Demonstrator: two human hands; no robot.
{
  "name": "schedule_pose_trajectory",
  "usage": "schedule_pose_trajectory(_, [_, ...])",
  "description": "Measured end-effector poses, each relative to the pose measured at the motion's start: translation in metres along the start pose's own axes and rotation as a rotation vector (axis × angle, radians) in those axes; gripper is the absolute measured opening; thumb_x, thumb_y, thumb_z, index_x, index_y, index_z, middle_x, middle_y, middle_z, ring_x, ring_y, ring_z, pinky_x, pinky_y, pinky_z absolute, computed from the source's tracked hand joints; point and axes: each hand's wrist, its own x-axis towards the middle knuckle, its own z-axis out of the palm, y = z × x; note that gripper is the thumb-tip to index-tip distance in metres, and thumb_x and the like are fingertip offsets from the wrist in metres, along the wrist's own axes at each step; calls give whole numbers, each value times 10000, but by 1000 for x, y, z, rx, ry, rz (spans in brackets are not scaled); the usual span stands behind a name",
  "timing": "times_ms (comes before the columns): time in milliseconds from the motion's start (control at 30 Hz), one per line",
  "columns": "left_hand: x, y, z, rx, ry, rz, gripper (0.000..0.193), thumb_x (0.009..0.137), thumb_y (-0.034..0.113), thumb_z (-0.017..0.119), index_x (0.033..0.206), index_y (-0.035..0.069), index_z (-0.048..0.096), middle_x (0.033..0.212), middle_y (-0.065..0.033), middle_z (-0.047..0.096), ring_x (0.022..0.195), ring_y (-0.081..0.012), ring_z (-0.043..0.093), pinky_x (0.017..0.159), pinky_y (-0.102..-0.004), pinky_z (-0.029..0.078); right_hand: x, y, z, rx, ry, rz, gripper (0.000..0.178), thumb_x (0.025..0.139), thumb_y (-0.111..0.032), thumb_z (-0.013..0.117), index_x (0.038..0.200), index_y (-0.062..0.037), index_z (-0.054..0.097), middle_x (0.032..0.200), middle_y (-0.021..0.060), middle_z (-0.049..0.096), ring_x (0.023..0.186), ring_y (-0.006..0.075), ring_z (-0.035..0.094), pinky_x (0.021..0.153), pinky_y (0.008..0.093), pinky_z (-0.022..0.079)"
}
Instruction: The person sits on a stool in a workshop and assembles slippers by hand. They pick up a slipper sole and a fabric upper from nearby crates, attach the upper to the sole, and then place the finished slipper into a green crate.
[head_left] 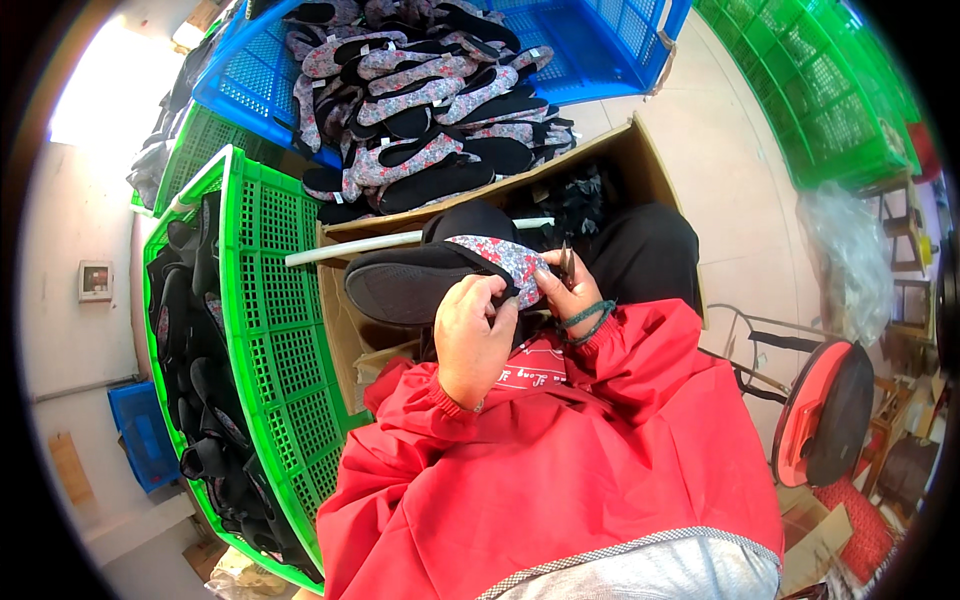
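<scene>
A cloth shoe (515, 262) with a floral upper and a black sole lies tilted before me, its sole turned toward the left. My left hand (474, 335) is closed, pinching the edge of the floral upper between thumb and bent fingers. On the other side of the upper, my right hand (577, 298) is closed around small dark thread snips (567, 262), whose blades point up and away. Its thumb also presses against the floral cloth. The handle end of the snips is hidden in the palm. Under the shoe a pale bar (405, 243) crosses the open cardboard box (655, 165).
A blue crate (590, 45) beyond the box holds a heap of floral shoes (415, 95). At left, a green crate (285, 330) carries black shoes (205, 390). Another green crate (800, 85) stands far right, near a plastic bag (848, 260) and a round-seated stool (830, 415).
</scene>
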Motion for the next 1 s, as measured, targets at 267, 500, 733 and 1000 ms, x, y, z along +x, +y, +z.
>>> schedule_pose_trajectory(267, [2, 5, -6, 130, 65, 94, 208, 709, -6, 716, 897, 0, 626, 827, -106, 603, 735, -254, 560, 682, -349, 460, 2, 0, 3, -7, 2, -76, 224, 932, -187, 654, 1098, -68, 563, 764, -21, 571, 593, 39, 470, 545, 197, 393])
schedule_pose_trajectory(500, [9, 14, -2, 12, 85, 139, 308, 725, -17, 731, 1002, -25, 598, 1009, -162, 590, 920, -309, 588, 820, -355, 480, -9, -16, -1, 122, -53, -24, 263, 925, -188, 665, 1096, -31, 541, 1014, 24, 598, 922, 70, 553, 841, 257, 465])
schedule_pose_trajectory(733, [31, 41, 17, -412, -100, 83, 307, 850, -43, 645, 1140, -46, 546, 1049, -89, 571, 971, -180, 573, 871, -279, 457, -13, -46, -12, 307, 45, -355, 343, 903, -181, 703, 1145, -29, 514, 1057, 36, 589, 939, 90, 577, 816, 251, 480])
schedule_pose_trajectory(1000, [33, 41, 38, -1328, -335, -395, 188, 994, 130, 526, 1151, 26, 534, 1143, -82, 604, 1037, -177, 587, 924, -343, 470, -25, -89, -32, -78, 70, -389, 291, 833, -88, 752, 1041, -9, 565, 961, 40, 614, 898, 61, 559, 772, 230, 468])
